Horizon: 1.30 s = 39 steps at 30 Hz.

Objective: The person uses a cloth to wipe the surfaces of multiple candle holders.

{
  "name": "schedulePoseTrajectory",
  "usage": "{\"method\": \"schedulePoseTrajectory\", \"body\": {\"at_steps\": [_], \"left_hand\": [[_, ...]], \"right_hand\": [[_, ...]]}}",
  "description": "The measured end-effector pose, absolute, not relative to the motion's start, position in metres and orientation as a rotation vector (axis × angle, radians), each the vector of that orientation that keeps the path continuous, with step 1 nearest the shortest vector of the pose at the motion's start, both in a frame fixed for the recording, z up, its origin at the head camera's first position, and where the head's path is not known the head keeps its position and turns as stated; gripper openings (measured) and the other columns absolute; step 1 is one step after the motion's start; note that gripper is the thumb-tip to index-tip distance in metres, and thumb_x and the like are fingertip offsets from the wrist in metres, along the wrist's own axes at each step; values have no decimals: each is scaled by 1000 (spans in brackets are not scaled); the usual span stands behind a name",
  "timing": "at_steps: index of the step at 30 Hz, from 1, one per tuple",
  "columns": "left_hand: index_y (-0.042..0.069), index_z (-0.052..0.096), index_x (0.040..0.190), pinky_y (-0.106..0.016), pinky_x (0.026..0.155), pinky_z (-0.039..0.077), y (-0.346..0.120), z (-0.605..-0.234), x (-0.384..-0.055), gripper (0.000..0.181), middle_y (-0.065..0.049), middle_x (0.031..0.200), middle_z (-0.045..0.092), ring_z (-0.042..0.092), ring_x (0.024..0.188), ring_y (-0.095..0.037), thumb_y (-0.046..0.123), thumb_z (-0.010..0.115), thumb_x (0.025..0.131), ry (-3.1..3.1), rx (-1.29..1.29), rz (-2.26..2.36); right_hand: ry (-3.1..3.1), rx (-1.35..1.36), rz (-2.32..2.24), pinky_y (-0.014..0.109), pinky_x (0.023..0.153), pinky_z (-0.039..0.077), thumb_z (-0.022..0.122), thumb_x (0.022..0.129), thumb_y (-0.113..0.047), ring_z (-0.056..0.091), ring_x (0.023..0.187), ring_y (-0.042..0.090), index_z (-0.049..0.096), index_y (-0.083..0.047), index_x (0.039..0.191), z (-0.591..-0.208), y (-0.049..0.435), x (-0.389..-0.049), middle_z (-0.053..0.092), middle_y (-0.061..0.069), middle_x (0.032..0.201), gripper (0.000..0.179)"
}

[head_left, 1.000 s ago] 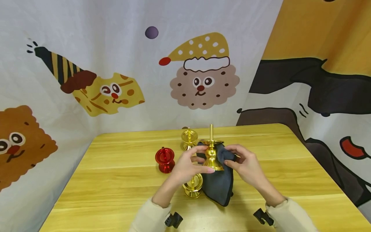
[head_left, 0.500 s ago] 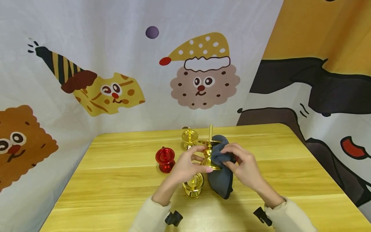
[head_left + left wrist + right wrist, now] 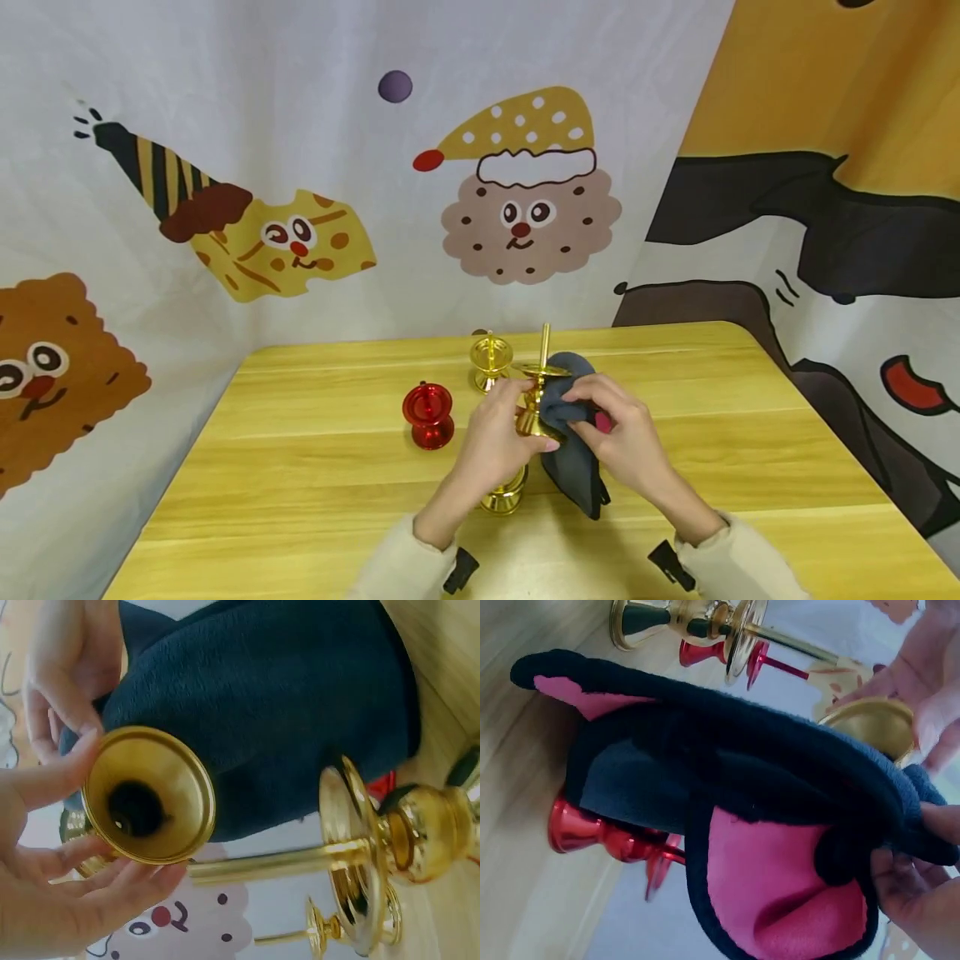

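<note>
My left hand holds a gold candlestick above the table by its flared base, thumb at the lower rim and fingers round the far side. The candlestick leans slightly, its thin tube pointing up; in the left wrist view its hollow underside faces the camera. With thumb and fingers my right hand pinches a bunched part of a dark grey cloth against the candlestick's stem. The rest of the cloth hangs below, and pink patches show on its other side in the right wrist view.
On the wooden table a red candlestick stands to the left. One gold candlestick is behind, another in front, partly covered by my left arm. Another red candlestick shows beyond the cloth. A printed curtain hangs behind.
My left hand has turned a little and tilted the candlestick, its base shifting left. My right hand has moved left with the cloth, whose hanging part now lies further right of the candlestick.
</note>
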<state>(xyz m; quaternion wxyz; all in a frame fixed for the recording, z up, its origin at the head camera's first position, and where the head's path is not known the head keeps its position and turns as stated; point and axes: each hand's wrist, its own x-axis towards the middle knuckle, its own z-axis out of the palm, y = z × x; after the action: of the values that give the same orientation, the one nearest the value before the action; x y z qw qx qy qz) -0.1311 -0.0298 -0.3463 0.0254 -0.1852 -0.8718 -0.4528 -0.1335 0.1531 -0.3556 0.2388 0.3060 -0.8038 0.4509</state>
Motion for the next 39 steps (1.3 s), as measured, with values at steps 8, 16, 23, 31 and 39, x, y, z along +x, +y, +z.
{"method": "schedulePoseTrajectory", "body": {"at_steps": [8,16,23,31,39], "left_hand": [[1,42,131,-31,79,49,-54,-338,-138,58,-14,130,43,51,105,-26,-2,68,79,-2341,-669,-2541],[3,28,141,-39,95,41,-53,-335,-135,73,-14,140,34,38,123,-31,11,69,81,-2505,-743,-2390],[4,35,139,-38,83,48,-41,-341,-129,85,-15,132,41,49,109,-27,32,78,72,-2788,-561,-1724],[9,34,139,-38,89,44,-54,-339,-135,68,-10,129,42,44,112,-26,9,70,81,-2500,-553,-2505],[5,35,136,-40,93,42,-49,-340,-132,66,-15,130,42,46,113,-30,9,70,80,-2609,-639,-2186]], "right_hand": [[-2066,876,1724,19,65,52,57,68,31,58,88,10,56,6,95,-350,164,-133,56,7,101,36],[-2105,817,1743,21,63,52,58,70,27,58,84,12,58,6,95,-350,166,-133,55,10,100,33],[-2125,878,1615,20,68,51,62,69,25,56,87,12,61,3,95,-353,160,-132,55,16,96,34],[-2150,793,1752,22,65,53,59,70,27,58,89,10,56,5,94,-356,164,-133,55,4,100,33],[-2224,789,1592,19,61,50,63,69,24,56,81,11,59,1,94,-350,159,-132,56,10,97,34]]}}
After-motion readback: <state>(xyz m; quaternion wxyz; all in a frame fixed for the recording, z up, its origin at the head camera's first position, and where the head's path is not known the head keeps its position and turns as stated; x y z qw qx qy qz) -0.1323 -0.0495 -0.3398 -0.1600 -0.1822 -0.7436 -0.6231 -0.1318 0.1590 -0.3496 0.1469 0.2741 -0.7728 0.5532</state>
